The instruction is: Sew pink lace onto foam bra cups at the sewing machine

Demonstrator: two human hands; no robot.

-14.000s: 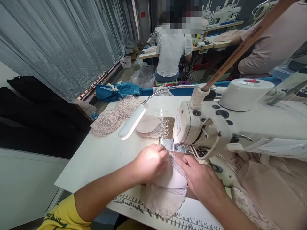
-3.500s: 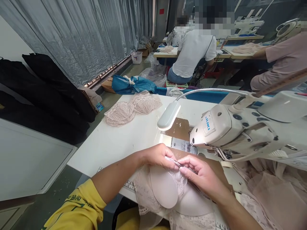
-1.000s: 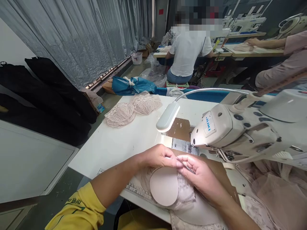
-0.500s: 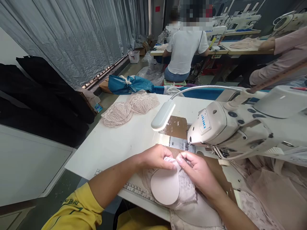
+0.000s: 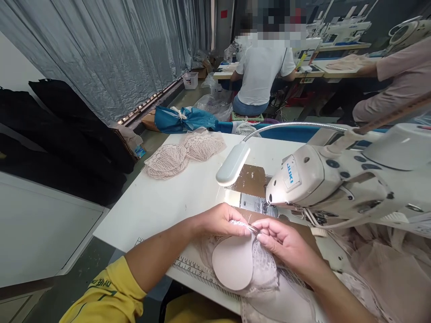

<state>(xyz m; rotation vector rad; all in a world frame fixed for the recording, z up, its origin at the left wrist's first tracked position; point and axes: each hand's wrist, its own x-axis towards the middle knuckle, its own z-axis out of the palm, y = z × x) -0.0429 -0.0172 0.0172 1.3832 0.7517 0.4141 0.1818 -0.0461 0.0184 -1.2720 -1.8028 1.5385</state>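
Observation:
A pale pink lace bra with a smooth, rounded cup (image 5: 233,264) lies at the front edge of the table. My left hand (image 5: 220,220) pinches the top of this cup, thumb over its edge. Close beside it, my right hand (image 5: 284,240) is closed on a small shiny metal tool (image 5: 253,229), possibly thread snips. Its tip meets the lace edge by my left thumb; the rest is hidden in the fingers. More of the bra (image 5: 279,294) hangs below my right forearm toward my lap.
The JUKI sewing machine (image 5: 303,172) stands to the right, with a lamp (image 5: 234,163) on a bent neck. Lace cups (image 5: 166,161) rest at the table's far left. Sheer fabric (image 5: 393,260) is heaped at right. Co-workers sit beyond, one in a white shirt (image 5: 264,74).
My right hand has shifted slightly right from the cup's edge, and a metal tool now shows between its fingers. My left hand keeps its pinch. The whole view has shifted slightly.

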